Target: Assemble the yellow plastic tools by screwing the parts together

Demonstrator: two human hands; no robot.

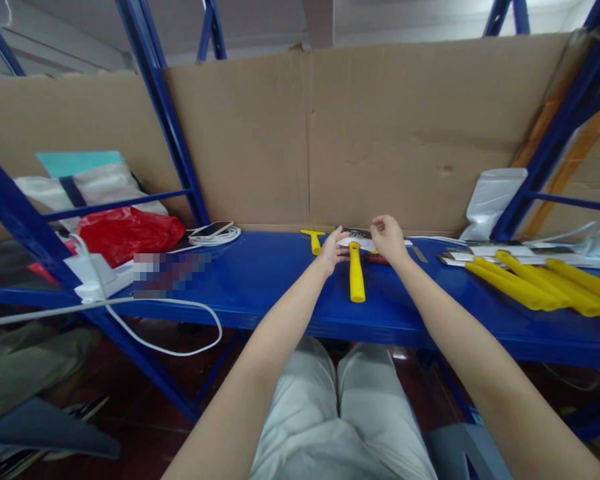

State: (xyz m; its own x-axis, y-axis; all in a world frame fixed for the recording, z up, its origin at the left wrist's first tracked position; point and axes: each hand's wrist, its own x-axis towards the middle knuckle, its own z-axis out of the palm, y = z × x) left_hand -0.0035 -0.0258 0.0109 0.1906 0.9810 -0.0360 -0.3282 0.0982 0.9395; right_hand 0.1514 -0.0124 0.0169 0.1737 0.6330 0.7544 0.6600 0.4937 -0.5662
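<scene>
At the middle of the blue shelf, my left hand is at the left end of a black and white card, its thumb above and its fingers along the lower edge. My right hand is at the card's right end, its fingers bent together; what they pinch is too small to make out. A yellow plastic handle lies between my hands, its narrow end at the card and its wide end toward me. Left of my left hand sits a small yellow T-shaped tool. A thin metal strip lies right of my right hand.
Several yellow handles and flat cards lie at the right. A phone, coiled white cable, red bag and power strip are at the left. Cardboard stands behind. Another person's leg shows at far left.
</scene>
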